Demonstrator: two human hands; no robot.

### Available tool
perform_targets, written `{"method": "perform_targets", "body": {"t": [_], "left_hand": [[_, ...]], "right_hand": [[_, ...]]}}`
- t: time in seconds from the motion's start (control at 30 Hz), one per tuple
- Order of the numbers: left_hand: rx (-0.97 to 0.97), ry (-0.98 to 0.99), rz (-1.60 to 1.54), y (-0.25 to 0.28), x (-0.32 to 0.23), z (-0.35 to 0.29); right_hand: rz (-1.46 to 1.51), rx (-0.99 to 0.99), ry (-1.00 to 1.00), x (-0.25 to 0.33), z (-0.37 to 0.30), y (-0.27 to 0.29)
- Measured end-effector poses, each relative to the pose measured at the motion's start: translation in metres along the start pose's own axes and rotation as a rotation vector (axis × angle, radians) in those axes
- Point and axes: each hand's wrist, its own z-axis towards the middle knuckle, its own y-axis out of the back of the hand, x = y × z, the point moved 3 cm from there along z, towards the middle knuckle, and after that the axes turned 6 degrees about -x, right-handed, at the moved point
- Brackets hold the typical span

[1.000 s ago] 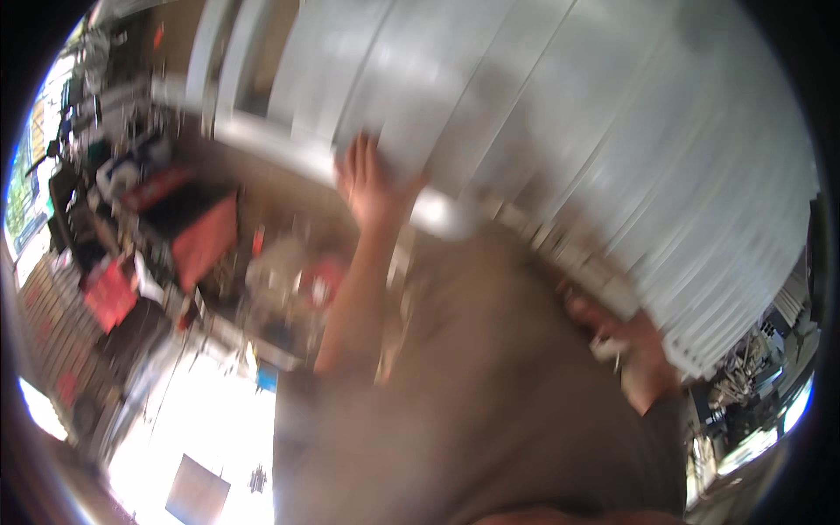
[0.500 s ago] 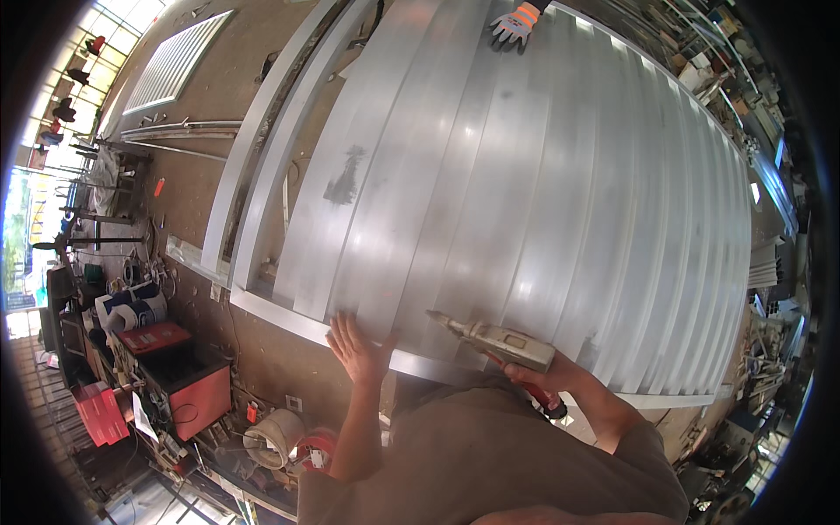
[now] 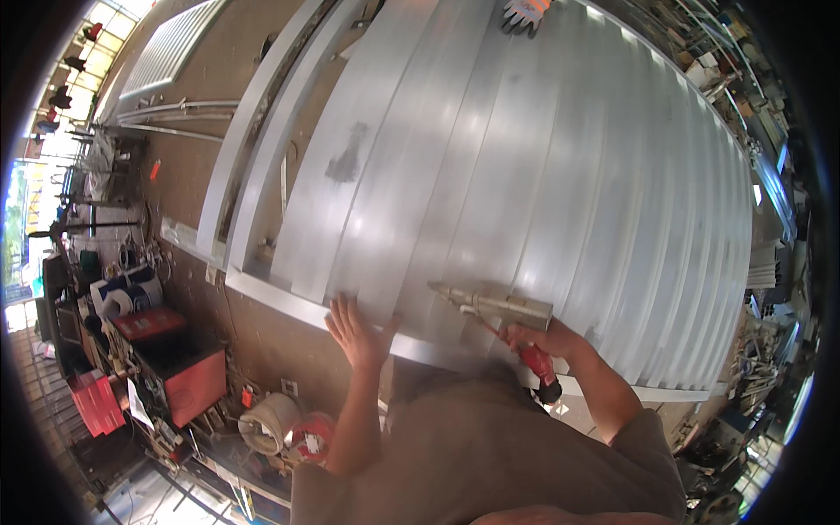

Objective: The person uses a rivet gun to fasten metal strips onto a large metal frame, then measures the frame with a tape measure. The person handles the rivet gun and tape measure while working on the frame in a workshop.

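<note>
A large panel of silvery metal slats (image 3: 490, 184) lies in front of me, framed along its near edge by a metal rail (image 3: 284, 302). My left hand (image 3: 357, 337) rests open, fingers spread, on the slats by that rail. In my right hand (image 3: 547, 339) is a rivet gun (image 3: 507, 305) with a tan body and a red grip, held by the grip. Its long tapered nose points left over the slats. I cannot tell whether the tip touches the metal. At the far edge, another person's gloved hand (image 3: 525, 12) lies on the panel.
Left of the slats run long metal bars (image 3: 254, 131). A red-and-black toolbox (image 3: 194, 389), a bucket (image 3: 271, 420) and a red tub (image 3: 312, 435) stand at lower left. A smaller slatted panel (image 3: 171, 48) lies at far left. Scrap and stock crowd the right side.
The rivet gun has tilted and moved slightly up the panel, showing more of its red grip. The gloved hand has shifted a little right and upward in view. My left hand stays on the slats.
</note>
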Motion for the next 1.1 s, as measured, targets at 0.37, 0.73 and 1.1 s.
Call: {"method": "perform_targets", "body": {"t": [0.37,0.73,1.1], "left_hand": [[-0.102,0.201,-0.278,0.007,0.056,-0.034],[-0.003,0.309,-0.087,-0.004,0.025,-0.037],[0.086,0.480,-0.146,-0.011,0.012,-0.027]], "right_hand": [[0.327,0.013,-0.079,0.004,0.033,0.005],[0.115,-0.350,-0.148,-0.021,0.025,0.026],[-0.843,-0.541,-0.039,0.035,0.008,-0.001]]}}
